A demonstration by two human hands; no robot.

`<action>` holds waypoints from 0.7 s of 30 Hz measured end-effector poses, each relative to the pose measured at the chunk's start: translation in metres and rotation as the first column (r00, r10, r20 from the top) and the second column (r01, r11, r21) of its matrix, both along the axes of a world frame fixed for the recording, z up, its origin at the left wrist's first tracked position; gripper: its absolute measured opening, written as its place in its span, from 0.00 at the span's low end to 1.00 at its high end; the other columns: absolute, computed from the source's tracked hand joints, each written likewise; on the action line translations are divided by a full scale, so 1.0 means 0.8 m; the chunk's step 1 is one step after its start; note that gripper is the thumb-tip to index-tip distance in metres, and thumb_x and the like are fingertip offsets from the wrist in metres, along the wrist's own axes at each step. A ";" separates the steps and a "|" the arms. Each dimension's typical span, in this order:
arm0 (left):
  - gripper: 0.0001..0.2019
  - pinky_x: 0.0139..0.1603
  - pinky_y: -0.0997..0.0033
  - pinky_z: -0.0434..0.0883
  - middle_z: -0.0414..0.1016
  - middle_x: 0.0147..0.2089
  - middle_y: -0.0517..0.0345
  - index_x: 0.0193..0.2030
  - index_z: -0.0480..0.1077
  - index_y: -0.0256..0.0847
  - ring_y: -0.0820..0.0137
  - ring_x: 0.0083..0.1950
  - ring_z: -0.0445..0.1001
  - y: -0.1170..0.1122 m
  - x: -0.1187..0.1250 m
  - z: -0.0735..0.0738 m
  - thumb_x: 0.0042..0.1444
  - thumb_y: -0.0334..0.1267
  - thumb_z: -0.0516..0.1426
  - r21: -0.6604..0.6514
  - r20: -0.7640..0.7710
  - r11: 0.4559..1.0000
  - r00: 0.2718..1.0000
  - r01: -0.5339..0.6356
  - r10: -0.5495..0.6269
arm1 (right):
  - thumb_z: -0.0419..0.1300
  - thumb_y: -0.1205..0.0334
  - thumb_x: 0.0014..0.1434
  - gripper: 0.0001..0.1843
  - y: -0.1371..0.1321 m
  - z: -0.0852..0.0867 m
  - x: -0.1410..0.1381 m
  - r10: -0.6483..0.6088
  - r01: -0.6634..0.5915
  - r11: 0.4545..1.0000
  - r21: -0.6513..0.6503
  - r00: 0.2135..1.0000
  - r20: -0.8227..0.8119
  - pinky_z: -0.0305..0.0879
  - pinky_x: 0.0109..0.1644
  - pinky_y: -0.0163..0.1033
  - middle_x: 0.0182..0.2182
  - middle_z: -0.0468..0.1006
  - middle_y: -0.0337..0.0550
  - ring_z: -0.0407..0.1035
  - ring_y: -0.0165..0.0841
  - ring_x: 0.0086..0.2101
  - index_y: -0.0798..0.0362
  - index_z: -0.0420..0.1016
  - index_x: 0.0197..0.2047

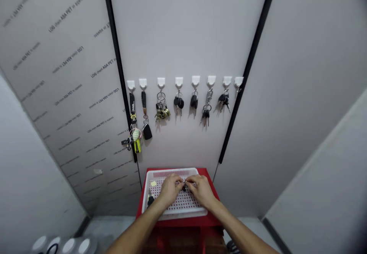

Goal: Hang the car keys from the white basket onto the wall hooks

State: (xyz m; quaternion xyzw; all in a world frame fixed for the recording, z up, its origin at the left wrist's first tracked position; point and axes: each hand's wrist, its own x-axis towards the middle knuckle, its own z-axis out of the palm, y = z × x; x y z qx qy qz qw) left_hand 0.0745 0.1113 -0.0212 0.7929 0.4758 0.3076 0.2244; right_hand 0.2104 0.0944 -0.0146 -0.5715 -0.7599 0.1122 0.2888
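Note:
My left hand (171, 188) and my right hand (200, 189) meet over a white perforated plastic basket (177, 212). Between their fingertips is a small, dark and metallic bunch of keys (184, 187), pinched from both sides and largely covered by the fingers. Inside the basket, left of my left hand, lies a black-handled item (150, 199), partly hidden by my forearm. A small pale yellow piece (153, 183) rests near the basket's back left corner.
The basket stands on a red stool (210, 217). On the wall behind, several white hooks (179, 81) carry key bunches (179, 102), a black fob on a braided strap (147, 131) and a lanyard with yellow-green tags (137, 143). White-lidded containers (69, 245) stand at lower left.

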 end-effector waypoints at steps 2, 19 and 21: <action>0.09 0.34 0.75 0.58 0.66 0.27 0.57 0.25 0.67 0.37 0.73 0.32 0.62 0.002 0.003 0.014 0.43 0.36 0.47 -0.007 0.010 1.000 1.000 -0.020 0.020 | 0.48 0.61 0.46 0.10 -0.002 0.008 0.004 0.006 -0.003 0.999 0.032 0.995 -0.098 0.52 0.37 0.36 0.27 0.71 0.41 0.62 0.31 0.31 0.54 0.69 0.27; 0.08 0.26 0.79 0.59 0.65 0.21 0.61 0.26 0.66 0.35 0.77 0.24 0.61 0.014 0.079 0.182 0.39 0.34 0.49 0.017 0.279 0.992 0.952 0.128 -0.128 | 0.51 0.59 0.42 0.09 -0.004 0.153 0.065 -0.008 0.080 0.992 0.093 0.796 -0.605 0.57 0.24 0.31 0.14 0.65 0.36 0.59 0.24 0.18 0.58 0.64 0.20; 0.09 0.27 0.79 0.59 0.65 0.23 0.61 0.29 0.65 0.36 0.78 0.25 0.62 0.016 0.085 0.196 0.39 0.34 0.49 0.046 0.334 0.989 0.930 0.144 -0.151 | 0.52 0.59 0.41 0.09 0.002 0.188 0.081 -0.047 0.178 0.973 0.150 0.783 -0.621 0.56 0.23 0.30 0.13 0.64 0.35 0.59 0.24 0.17 0.58 0.64 0.20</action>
